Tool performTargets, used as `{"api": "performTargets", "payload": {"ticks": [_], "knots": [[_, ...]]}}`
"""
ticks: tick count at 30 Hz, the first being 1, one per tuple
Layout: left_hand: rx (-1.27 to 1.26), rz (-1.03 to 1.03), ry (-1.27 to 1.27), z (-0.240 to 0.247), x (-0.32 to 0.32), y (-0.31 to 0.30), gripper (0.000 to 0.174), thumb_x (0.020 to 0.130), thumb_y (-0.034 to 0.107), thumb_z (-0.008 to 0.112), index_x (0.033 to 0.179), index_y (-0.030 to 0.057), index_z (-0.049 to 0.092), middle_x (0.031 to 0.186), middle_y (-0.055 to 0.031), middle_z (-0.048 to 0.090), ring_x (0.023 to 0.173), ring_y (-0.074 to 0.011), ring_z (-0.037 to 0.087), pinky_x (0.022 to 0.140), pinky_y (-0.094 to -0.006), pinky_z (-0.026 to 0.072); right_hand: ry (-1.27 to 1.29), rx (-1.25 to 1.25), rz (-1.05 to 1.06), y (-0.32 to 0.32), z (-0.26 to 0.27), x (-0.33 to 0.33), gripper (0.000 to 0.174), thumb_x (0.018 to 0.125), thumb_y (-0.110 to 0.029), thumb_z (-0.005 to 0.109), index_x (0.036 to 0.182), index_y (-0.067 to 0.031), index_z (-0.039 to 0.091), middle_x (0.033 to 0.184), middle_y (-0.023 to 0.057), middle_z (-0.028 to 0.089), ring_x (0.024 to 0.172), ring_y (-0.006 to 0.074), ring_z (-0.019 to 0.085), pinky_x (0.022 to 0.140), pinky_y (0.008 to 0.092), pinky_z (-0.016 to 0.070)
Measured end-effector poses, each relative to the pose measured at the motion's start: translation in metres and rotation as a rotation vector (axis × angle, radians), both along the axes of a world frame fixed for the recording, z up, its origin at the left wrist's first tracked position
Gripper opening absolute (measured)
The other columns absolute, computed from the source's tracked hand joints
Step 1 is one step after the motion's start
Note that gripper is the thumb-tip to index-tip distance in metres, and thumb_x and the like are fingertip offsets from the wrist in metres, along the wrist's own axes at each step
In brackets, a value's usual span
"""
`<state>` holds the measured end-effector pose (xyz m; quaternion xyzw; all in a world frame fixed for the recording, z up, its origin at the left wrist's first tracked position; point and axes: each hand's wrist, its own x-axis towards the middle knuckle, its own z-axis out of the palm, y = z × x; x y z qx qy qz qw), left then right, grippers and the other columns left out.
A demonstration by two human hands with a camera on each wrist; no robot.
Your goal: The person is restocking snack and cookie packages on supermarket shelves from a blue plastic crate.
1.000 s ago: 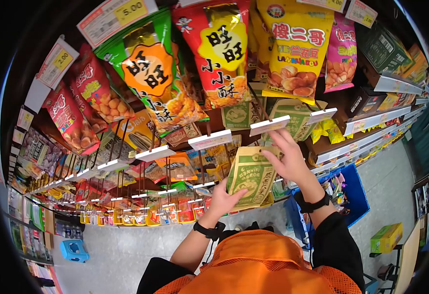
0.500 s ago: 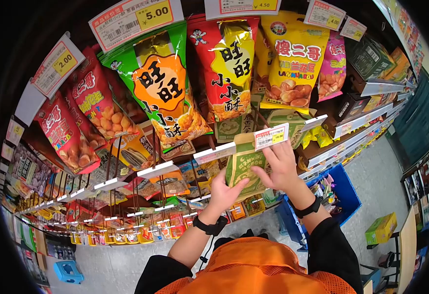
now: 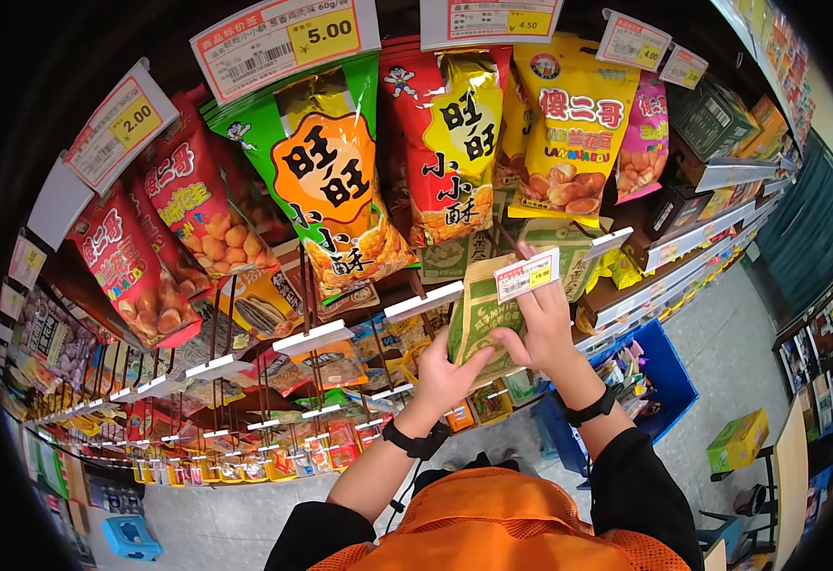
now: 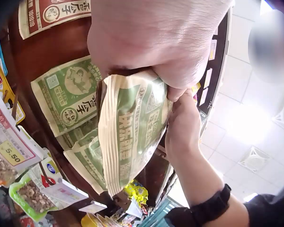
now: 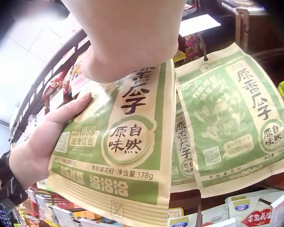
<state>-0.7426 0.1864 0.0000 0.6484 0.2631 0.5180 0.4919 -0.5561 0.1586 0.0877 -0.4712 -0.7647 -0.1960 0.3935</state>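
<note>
Both hands hold a green-and-tan bag of sunflower seeds [image 3: 481, 319], its top edge close by a hook's white price tag [image 3: 528, 274]. My left hand [image 3: 447, 374] grips the bag's lower left side, thumb across the front. Up at the bag's right side, my right hand [image 3: 547, 335] pinches it with thumb and fingers, and some fingertips pass behind the tag. In the right wrist view the held bag [image 5: 109, 161] faces the camera, beside matching bags [image 5: 232, 118] hung on a hook. More such bags [image 4: 71, 90] hang behind it in the left wrist view.
Green, red and yellow snack bags [image 3: 326, 171] hang above the hands. White-tipped hooks [image 3: 313, 337] stick out to the left. A blue bin [image 3: 668, 381] filled with packets stands on the floor at right, with a yellow-green box [image 3: 738, 441] beyond. A blue stool [image 3: 132, 539] is lower left.
The bag has risen from below the hook to its tag, and its front has turned partly aside. That tag has swung up to face the head camera. The head view has shifted slightly.
</note>
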Motion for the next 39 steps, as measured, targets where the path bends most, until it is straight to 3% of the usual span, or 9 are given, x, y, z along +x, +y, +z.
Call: {"api": "performTargets", "payload": {"ticks": [15,19,23,24,27,31,33,37,39], "knots": [[-0.096,0.066,-0.090,-0.002,0.004,0.022,0.035,0.091,0.010,0.079,0.121,-0.0029,0.066,0.109,-0.0075,0.075,0.096,-0.0118,0.067,0.086,-0.0294,0.0543,-0.017,-0.166,0.004,0.010,0.000,-0.007,0.080,0.088,-0.051,0.071,0.146,-0.0004,0.050,0.157,0.0308,0.039,0.147,0.0491,0.035,0.122,0.0595,0.0246],[-0.069,0.222,0.107,-0.001,-0.008,0.047,0.030,0.091,0.017,0.079,0.110,-0.0053,0.071,0.100,-0.0113,0.077,0.089,-0.0157,0.070,0.083,-0.0323,0.0551,-0.009,-0.212,0.042,-0.007,-0.025,0.003,0.078,0.087,-0.048,0.073,0.145,-0.0010,0.050,0.146,0.0253,0.050,0.133,0.0462,0.048,0.118,0.0561,0.0339],[0.035,0.306,0.356,-0.039,-0.025,0.068,0.033,0.092,0.019,0.080,0.113,-0.0041,0.069,0.110,-0.0128,0.074,0.101,-0.0165,0.068,0.092,-0.0316,0.0517,-0.005,-0.190,0.022,-0.046,-0.055,0.022,0.041,0.085,-0.030,0.078,0.113,-0.0032,0.066,0.113,0.0141,0.067,0.097,0.0315,0.066,0.090,0.0433,0.0544],[-0.055,0.279,0.211,-0.015,-0.040,0.080,0.035,0.092,0.018,0.079,0.117,-0.0038,0.067,0.114,-0.0133,0.073,0.105,-0.0172,0.066,0.094,-0.0324,0.0505,0.013,-0.169,0.058,-0.034,-0.058,0.036,0.018,0.084,-0.018,0.077,0.092,-0.0072,0.066,0.089,0.0066,0.066,0.078,0.0268,0.064,0.069,0.0390,0.0539],[0.016,0.245,-0.013,-0.015,-0.045,0.104,0.043,0.094,0.014,0.077,0.127,-0.0038,0.057,0.122,-0.0146,0.068,0.110,-0.0195,0.063,0.098,-0.0350,0.0484,0.115,-0.236,-0.058,-0.065,-0.087,0.092,0.011,0.080,-0.012,0.074,0.080,-0.0099,0.064,0.078,0.0068,0.062,0.074,0.0294,0.064,0.062,0.0415,0.0518],[0.191,0.708,0.331,-0.009,-0.073,0.072,0.048,0.094,0.007,0.070,0.135,-0.0046,0.047,0.126,-0.0190,0.058,0.111,-0.0261,0.058,0.094,-0.0379,0.0485,0.171,-0.600,-0.466,-0.114,-0.142,0.160,0.013,0.084,-0.020,0.070,0.084,-0.0074,0.068,0.082,0.0135,0.068,0.080,0.0362,0.068,0.068,0.0476,0.0552],[0.255,0.707,0.331,-0.015,-0.079,0.049,0.035,0.092,-0.001,0.064,0.124,-0.0023,0.049,0.118,-0.0154,0.057,0.099,-0.0196,0.057,0.081,-0.0316,0.0469,0.172,-0.874,-0.700,-0.145,-0.170,0.184,0.015,0.083,-0.020,0.070,0.090,-0.0066,0.072,0.090,0.0148,0.073,0.087,0.0361,0.071,0.075,0.0481,0.0578],[0.557,0.377,0.586,-0.020,-0.072,-0.005,0.016,0.090,-0.006,0.060,0.105,-0.0009,0.057,0.091,-0.0101,0.059,0.075,-0.0191,0.055,0.066,-0.0310,0.0449,0.090,-1.396,-0.797,-0.180,-0.277,0.195,0.027,0.080,-0.014,0.061,0.102,-0.0051,0.074,0.098,0.0204,0.075,0.096,0.0399,0.072,0.082,0.0483,0.0583],[0.355,0.181,0.663,-0.006,-0.045,-0.027,0.015,0.087,-0.007,0.062,0.100,0.0006,0.064,0.082,-0.0107,0.063,0.073,-0.0210,0.062,0.067,-0.0316,0.0485,0.156,-1.467,-0.729,-0.187,-0.298,0.189,0.025,0.082,-0.015,0.061,0.098,-0.0022,0.075,0.101,0.0225,0.075,0.095,0.0395,0.073,0.082,0.0501,0.0585]]}}
